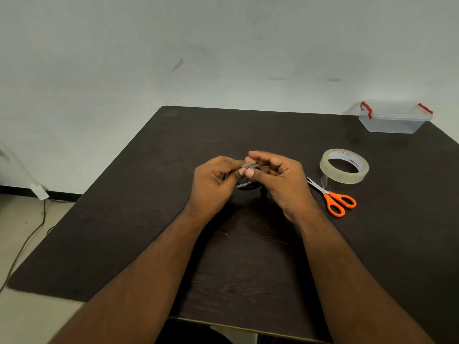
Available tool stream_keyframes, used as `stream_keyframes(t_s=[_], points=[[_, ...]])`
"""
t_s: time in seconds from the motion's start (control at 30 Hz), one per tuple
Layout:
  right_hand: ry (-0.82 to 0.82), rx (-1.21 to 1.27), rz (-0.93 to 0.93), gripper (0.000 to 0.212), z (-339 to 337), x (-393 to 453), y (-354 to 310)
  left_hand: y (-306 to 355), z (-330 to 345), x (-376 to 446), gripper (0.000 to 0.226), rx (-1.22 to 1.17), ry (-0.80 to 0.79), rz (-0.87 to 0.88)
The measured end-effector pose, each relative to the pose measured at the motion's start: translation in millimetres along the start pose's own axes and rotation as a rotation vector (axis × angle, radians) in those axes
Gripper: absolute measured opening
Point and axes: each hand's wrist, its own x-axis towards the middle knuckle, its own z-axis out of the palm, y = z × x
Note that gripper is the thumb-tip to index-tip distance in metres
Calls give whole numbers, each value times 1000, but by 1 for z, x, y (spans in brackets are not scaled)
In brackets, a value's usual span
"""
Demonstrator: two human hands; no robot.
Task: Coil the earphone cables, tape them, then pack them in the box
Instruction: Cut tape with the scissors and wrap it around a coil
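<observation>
Left hand (213, 181) grips the coiled cable (244, 183), right hand (275, 176) pinches tape (249, 165): taping step, wrap it snug next.

A dark wood-grain surface (154, 194) stands against a pale, scuffed wall (173, 45). Off its left edge lies a light floor (22, 219), with a dark skirting strip (15, 188) and a thin cable (29, 238) trailing across it.

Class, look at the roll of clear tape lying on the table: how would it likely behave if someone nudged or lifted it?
The tape roll lies flat on its side, so a nudge would probably slide it, not roll it. Its hollow ring looks light and stiff. A loose end seems to hang near the scissors and may snag.
</observation>
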Motion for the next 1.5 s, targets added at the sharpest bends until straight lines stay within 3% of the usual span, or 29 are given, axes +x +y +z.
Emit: stream_keyframes(t_s=[0.27,0.6,0.83,1.1,1.27,1.43,1.5], points=[[122,-147,-113,9,-3,2,6,-3,1,-1,19,-168,-55,-91],[11,-95,-117,15,0,1,7,3,2,0,10,-322,0,-221],[-29,-151,-73,24,2,1,7,1,3,1,7,-375,147,-399],[-3,-424,-346,19,4,1,9,10,7,4,13,-549,161,-714],[25,-568,-554,9,13,2,8,8,3,6,15,-182,201,-577],[19,-649,-604,10,16,0,5,15,1,6,13,-400,214,-726],[20,-667,-579,21,14,-1,4,19,-1,6,8,-517,213,-761]])
